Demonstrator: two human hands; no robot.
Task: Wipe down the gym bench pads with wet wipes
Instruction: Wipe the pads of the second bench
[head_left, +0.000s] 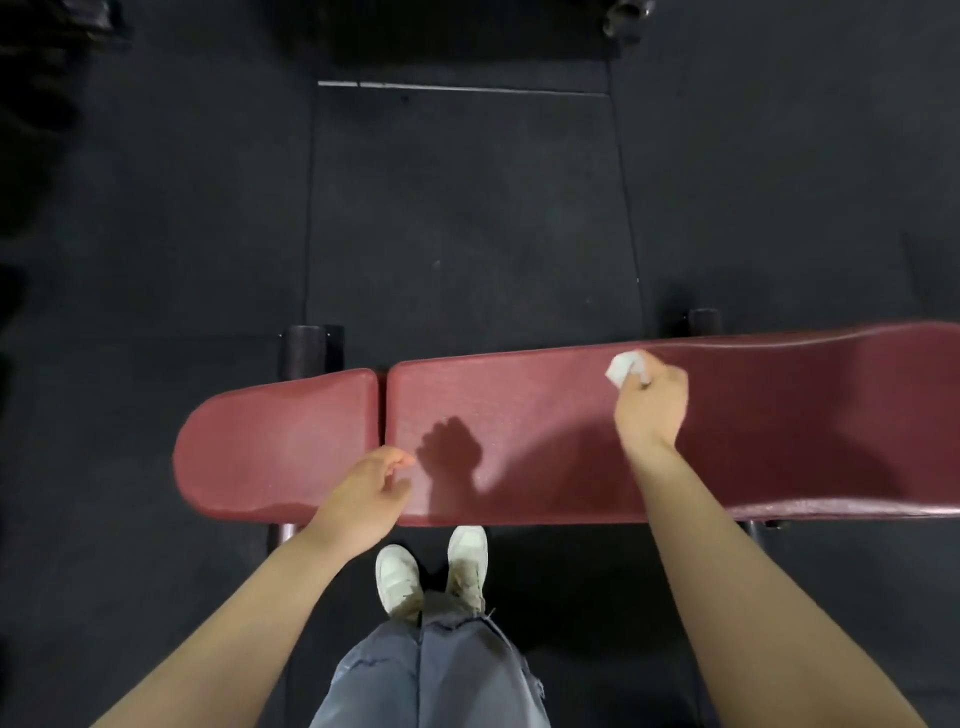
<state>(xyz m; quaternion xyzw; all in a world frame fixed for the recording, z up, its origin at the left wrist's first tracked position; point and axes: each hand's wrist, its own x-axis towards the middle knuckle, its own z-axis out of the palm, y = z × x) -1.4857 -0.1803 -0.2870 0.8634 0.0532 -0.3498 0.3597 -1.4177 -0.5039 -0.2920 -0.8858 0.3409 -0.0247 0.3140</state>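
A dark red gym bench lies crosswise in front of me, with a short seat pad (275, 447) on the left and a long back pad (779, 431) running off the right edge. A narrow gap separates the two pads. My right hand (652, 408) grips a crumpled white wet wipe (623, 368) and holds it against the far part of the long pad. My left hand (376, 488) hovers over the near edge by the gap, its fingers loosely curled and holding nothing. Its shadow falls on the long pad.
Black rubber floor mats surround the bench. Two dark frame posts (306, 351) (705, 322) stick out behind the pads. My white shoes (431, 571) stand just short of the bench's near edge. Dark equipment (467, 31) sits at the far top of the view.
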